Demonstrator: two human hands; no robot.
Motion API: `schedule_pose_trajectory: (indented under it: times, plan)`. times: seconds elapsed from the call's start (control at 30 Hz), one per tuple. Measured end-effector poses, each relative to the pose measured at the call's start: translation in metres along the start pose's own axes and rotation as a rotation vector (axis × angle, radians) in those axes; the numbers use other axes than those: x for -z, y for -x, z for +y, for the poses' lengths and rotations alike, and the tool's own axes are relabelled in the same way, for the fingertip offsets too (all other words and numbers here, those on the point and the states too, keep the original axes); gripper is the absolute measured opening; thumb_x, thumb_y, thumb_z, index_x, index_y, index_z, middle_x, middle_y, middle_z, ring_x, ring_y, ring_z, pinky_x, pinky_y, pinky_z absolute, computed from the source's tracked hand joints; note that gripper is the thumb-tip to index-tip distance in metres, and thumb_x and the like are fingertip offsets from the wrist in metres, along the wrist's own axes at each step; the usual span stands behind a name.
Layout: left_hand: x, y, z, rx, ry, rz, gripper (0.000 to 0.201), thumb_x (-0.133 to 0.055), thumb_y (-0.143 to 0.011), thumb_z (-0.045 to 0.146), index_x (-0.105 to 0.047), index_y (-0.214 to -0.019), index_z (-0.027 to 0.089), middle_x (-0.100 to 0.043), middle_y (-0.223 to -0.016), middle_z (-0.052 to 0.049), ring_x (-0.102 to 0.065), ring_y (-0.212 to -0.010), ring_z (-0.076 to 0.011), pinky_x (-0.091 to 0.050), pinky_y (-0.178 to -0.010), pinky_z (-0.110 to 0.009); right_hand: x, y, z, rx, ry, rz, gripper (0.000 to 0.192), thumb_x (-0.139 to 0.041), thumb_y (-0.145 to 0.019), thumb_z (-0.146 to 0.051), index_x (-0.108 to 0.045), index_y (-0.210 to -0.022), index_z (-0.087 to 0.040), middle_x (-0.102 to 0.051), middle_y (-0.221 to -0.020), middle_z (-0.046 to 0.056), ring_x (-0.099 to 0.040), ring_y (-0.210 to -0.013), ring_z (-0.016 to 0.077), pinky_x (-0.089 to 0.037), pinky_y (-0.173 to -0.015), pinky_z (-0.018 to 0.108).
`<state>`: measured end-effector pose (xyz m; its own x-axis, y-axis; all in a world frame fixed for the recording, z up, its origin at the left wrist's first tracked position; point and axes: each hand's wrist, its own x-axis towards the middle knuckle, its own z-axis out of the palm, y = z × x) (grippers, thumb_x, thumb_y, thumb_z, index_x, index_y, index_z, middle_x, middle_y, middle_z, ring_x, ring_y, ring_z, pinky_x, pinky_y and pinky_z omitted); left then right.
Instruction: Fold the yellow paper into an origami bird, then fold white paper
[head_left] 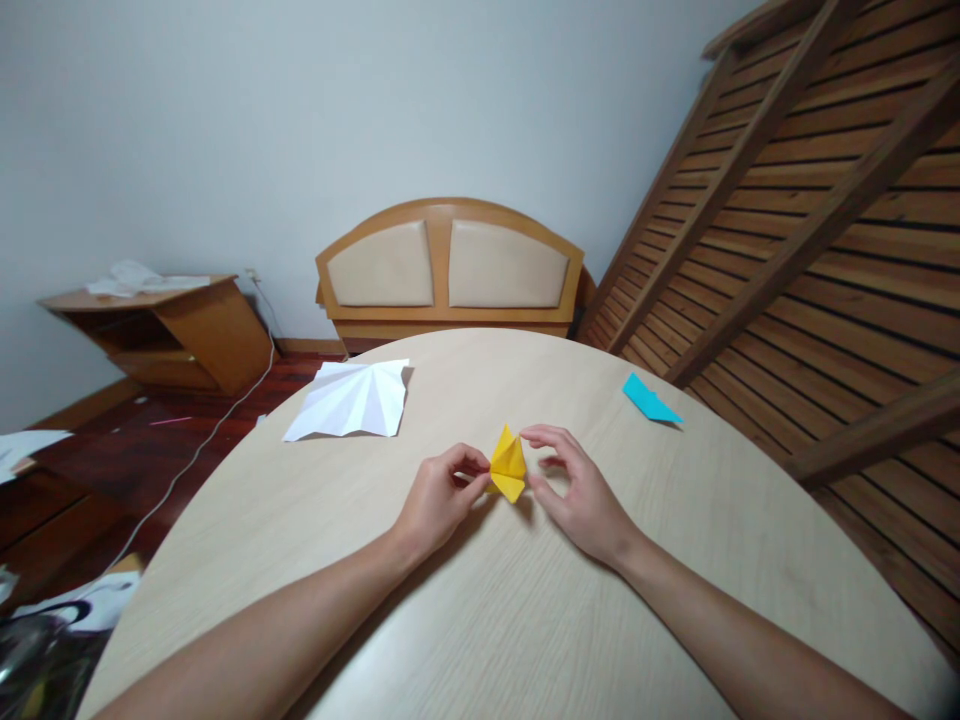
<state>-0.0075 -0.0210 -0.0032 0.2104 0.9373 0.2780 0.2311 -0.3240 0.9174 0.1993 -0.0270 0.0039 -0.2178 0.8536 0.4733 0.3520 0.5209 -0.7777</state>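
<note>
A small folded piece of yellow paper point(509, 464) stands over the middle of the table, with one point upward and another toward me. My left hand point(444, 490) pinches its left edge between thumb and fingertips. On the other side, my right hand point(576, 490) is held beside the paper with thumb and fingers apart. Its fingertips are close to the yellow paper's right edge, and whether they touch it is hard to see. Part of the paper's left side is hidden behind my left fingers.
On the round table point(480, 640), a creased white paper sheet point(352, 402) lies at the far left and a folded blue paper point(651, 400) at the right. Beyond are a headboard point(440, 260), a wooden cabinet point(202, 340) and a leaning slatted wooden frame point(825, 200).
</note>
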Motion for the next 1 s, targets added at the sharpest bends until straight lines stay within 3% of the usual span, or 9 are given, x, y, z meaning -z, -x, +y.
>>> schedule_pose_trajectory:
  times: [0.13, 0.3, 0.8, 1.0]
  plan:
    - [-0.001, 0.004, 0.0034, -0.064, -0.064, -0.034, 0.006, -0.064, -0.087, 0.02, -0.067, -0.089, 0.016, -0.074, -0.087, -0.004, -0.07, -0.074, -0.0148, -0.057, -0.066, -0.025, 0.0052, -0.001, -0.0063, 0.121, 0.063, 0.101, 0.028, -0.058, -0.095, -0.021, -0.066, -0.12, -0.03, -0.066, -0.116, 0.006, -0.062, -0.105, 0.0222, -0.054, -0.082, 0.038]
    - [-0.0023, 0.007, 0.0056, -0.098, -0.099, -0.063, 0.006, -0.062, -0.087, 0.018, -0.068, -0.089, 0.016, -0.074, -0.086, -0.004, -0.07, -0.074, -0.0152, -0.058, -0.066, -0.025, 0.005, -0.0038, -0.0071, 0.163, 0.053, 0.158, 0.017, -0.061, -0.095, -0.021, -0.074, -0.102, -0.028, -0.072, -0.097, 0.004, -0.065, -0.091, 0.0212, -0.053, -0.073, 0.036]
    - [-0.0002, 0.0065, 0.0071, -0.155, -0.138, -0.027, 0.008, -0.061, -0.088, 0.015, -0.068, -0.091, 0.017, -0.075, -0.09, -0.004, -0.071, -0.078, -0.0147, -0.058, -0.067, -0.024, 0.0039, -0.0002, -0.0011, 0.151, 0.036, 0.204, 0.009, -0.064, -0.093, -0.022, -0.068, -0.101, -0.024, -0.071, -0.093, 0.002, -0.065, -0.081, 0.0169, -0.054, -0.073, 0.031]
    - [0.0004, 0.0061, 0.0054, -0.125, -0.075, 0.0, 0.008, -0.061, -0.088, 0.019, -0.067, -0.092, 0.017, -0.075, -0.089, -0.003, -0.071, -0.078, -0.0143, -0.06, -0.07, -0.025, 0.0019, -0.0005, 0.0005, 0.149, 0.016, 0.164, 0.01, -0.062, -0.094, -0.021, -0.068, -0.101, -0.025, -0.071, -0.093, 0.002, -0.066, -0.082, 0.0172, -0.056, -0.074, 0.032]
